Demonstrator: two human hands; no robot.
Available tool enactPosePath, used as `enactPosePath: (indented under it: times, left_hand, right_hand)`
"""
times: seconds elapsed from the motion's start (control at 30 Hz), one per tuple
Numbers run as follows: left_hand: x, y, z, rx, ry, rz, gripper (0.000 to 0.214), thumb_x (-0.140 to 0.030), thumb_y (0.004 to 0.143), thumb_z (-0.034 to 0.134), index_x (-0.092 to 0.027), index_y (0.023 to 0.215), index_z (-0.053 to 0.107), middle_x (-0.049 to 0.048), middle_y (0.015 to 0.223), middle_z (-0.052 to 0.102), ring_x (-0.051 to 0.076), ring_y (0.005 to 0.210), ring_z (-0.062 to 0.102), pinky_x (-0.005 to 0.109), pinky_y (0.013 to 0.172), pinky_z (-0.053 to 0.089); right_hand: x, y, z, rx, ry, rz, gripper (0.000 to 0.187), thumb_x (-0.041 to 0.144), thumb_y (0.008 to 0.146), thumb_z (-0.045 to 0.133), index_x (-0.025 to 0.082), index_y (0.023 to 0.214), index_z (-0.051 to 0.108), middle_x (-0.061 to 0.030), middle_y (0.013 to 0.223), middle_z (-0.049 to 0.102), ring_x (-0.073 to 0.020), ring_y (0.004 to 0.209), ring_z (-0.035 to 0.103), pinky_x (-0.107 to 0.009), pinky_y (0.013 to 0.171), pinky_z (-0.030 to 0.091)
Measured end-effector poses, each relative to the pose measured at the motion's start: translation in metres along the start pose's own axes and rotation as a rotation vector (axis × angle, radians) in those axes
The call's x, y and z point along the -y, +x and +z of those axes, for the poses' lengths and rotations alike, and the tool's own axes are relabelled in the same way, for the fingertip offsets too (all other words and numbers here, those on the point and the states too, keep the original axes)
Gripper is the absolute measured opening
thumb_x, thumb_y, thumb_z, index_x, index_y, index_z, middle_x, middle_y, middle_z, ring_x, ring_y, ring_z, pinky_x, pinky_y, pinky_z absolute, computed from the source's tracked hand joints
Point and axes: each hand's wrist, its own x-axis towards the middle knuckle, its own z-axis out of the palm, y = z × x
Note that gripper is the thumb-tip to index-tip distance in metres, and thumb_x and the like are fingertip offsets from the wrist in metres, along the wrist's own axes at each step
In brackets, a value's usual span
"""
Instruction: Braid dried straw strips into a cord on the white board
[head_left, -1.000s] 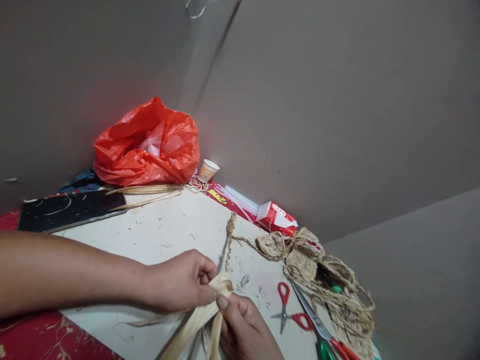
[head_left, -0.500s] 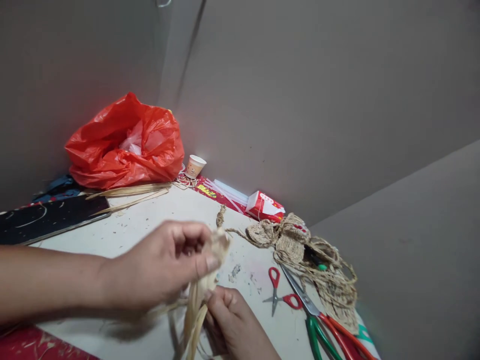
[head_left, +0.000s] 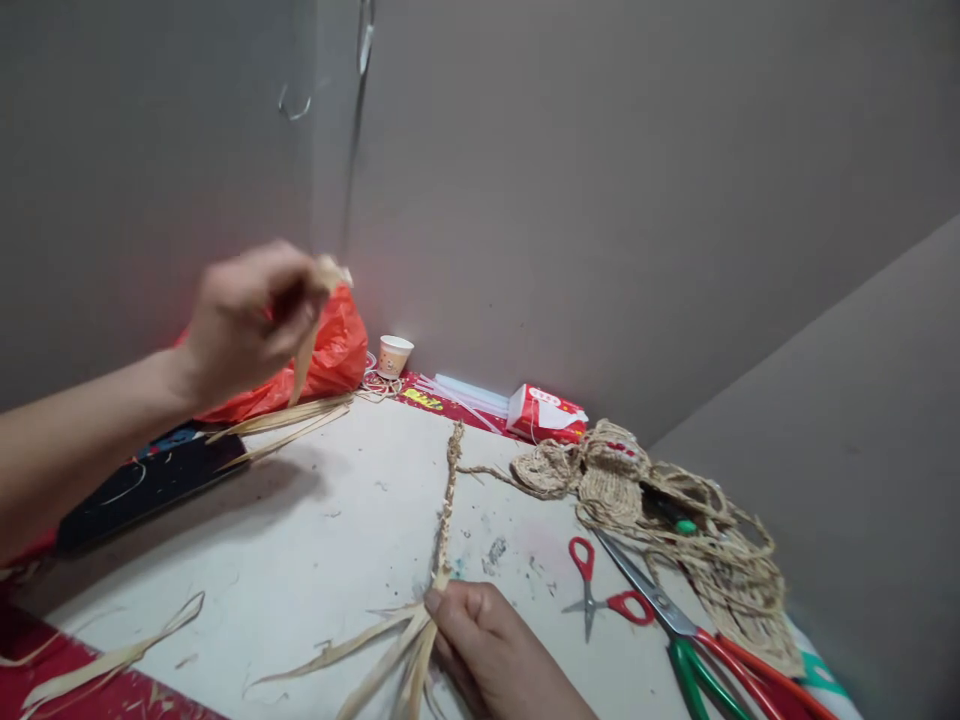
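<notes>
My left hand (head_left: 244, 325) is raised over the left side of the table, slightly blurred, with thumb and fingers pinched on a pale dried husk strip (head_left: 304, 362) that hangs down before the red bag. Low in the middle, my right hand (head_left: 495, 640) grips the near end of a braided husk cord (head_left: 448, 500). That cord runs away from me along the white tabletop. Loose husk strands (head_left: 379, 655) fan out to the left and toward me from under the right fingers, which partly hide the join.
Small red-handled scissors (head_left: 592, 598) and large shears (head_left: 667, 605) lie right of my right hand. Beyond them is a heap of woven cord pieces (head_left: 615, 490). A red plastic bag (head_left: 341, 345), paper cup (head_left: 394, 355) and red box (head_left: 551, 412) line the back.
My left hand has moved up and left, away from the right hand, carrying the husk strip. The braided cord now shows more fully. My right hand keeps its grip.
</notes>
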Motion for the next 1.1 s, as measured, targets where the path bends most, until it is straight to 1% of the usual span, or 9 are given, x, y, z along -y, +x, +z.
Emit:
enactPosePath:
  times: [0.07,0.13,0.2,0.3,0.37,0.6,0.93,1.03,1.1]
  left_hand:
    - [0.01,-0.006,0.016,0.131,0.337,-0.031,0.036,-0.046,0.085,0.047,-0.018,0.065,0.057,-0.0001,0.056,0.049,0.011,0.057,0.043,0.027,0.057,0.028]
    - [0.013,-0.019,0.037,0.327,0.342,-0.028,0.027,-0.043,0.078,0.055,-0.017,0.077,0.064,0.0025,0.066,0.058,0.013,0.059,0.048,0.025,0.056,0.03]
    - [0.006,-0.037,0.063,0.363,0.133,-0.024,0.03,-0.04,0.079,0.054,-0.017,0.094,0.065,0.0047,0.08,0.063,0.013,0.065,0.052,0.023,0.057,0.034]
    - [-0.014,-0.063,0.101,0.664,-0.416,-0.203,0.028,-0.038,0.081,0.052,-0.015,0.087,0.065,-0.0002,0.064,0.058,0.01,0.057,0.048,0.02,0.053,0.035]
    - [-0.025,-0.074,0.123,0.737,-0.67,-0.326,0.023,-0.034,0.076,0.059,-0.012,0.082,0.064,-0.0024,0.06,0.053,0.008,0.054,0.044,0.019,0.052,0.034]
    - [-0.029,-0.082,0.148,0.675,-0.958,-0.51,0.019,-0.029,0.07,0.067,-0.012,0.072,0.059,-0.0052,0.052,0.048,0.006,0.047,0.038,0.02,0.048,0.029]
    - [-0.041,-0.087,0.134,0.5,-1.263,-0.756,0.014,-0.022,0.078,0.06,-0.014,0.076,0.049,0.0075,0.088,0.064,0.011,0.071,0.056,0.024,0.069,0.042]
    - [-0.04,-0.075,0.125,0.362,-1.298,-0.905,0.012,-0.017,0.078,0.057,-0.016,0.078,0.045,0.0061,0.08,0.063,0.015,0.074,0.062,0.027,0.07,0.046]
    - [-0.037,-0.067,0.118,0.283,-1.298,-0.933,0.012,-0.014,0.076,0.055,-0.018,0.08,0.044,-0.0001,0.068,0.057,0.011,0.058,0.057,0.021,0.056,0.043]
  right_hand:
    - [-0.001,0.001,0.0,-0.005,0.002,-0.013,0.051,0.059,0.083,0.046,0.021,0.052,0.032,0.0091,0.042,0.025,-0.0058,0.041,0.017,-0.023,0.042,0.012]
    - [-0.002,0.001,0.0,-0.002,0.01,-0.025,0.051,0.058,0.084,0.046,0.02,0.052,0.034,0.0089,0.041,0.026,-0.0057,0.04,0.017,-0.023,0.042,0.013]
    - [0.0,0.001,0.0,0.004,0.022,-0.039,0.05,0.057,0.084,0.047,0.02,0.052,0.035,0.009,0.041,0.026,-0.0056,0.04,0.018,-0.023,0.041,0.014]
    - [0.004,0.0,0.0,0.015,0.043,-0.061,0.048,0.055,0.084,0.048,0.02,0.054,0.035,0.0092,0.042,0.025,-0.0057,0.04,0.018,-0.022,0.041,0.015]
    - [0.007,-0.001,0.0,0.033,0.056,-0.07,0.048,0.056,0.085,0.046,0.02,0.055,0.033,0.0091,0.044,0.026,-0.0058,0.041,0.017,-0.022,0.042,0.015]
    - [0.01,-0.003,0.0,0.035,0.048,-0.086,0.046,0.052,0.087,0.046,0.02,0.057,0.033,0.0082,0.05,0.026,-0.0064,0.045,0.018,-0.022,0.043,0.016]
    - [0.006,-0.002,-0.001,0.048,0.047,-0.122,0.045,0.055,0.087,0.045,0.019,0.06,0.037,0.006,0.054,0.031,-0.0077,0.05,0.025,-0.021,0.047,0.021]
    - [0.004,-0.002,0.0,0.03,0.043,-0.108,0.044,0.055,0.087,0.045,0.018,0.062,0.041,0.0052,0.055,0.034,-0.0082,0.05,0.028,-0.021,0.048,0.023]
    - [0.002,-0.002,0.0,0.019,0.052,-0.103,0.044,0.054,0.087,0.046,0.018,0.062,0.042,0.0055,0.054,0.033,-0.0082,0.05,0.027,-0.02,0.048,0.023]
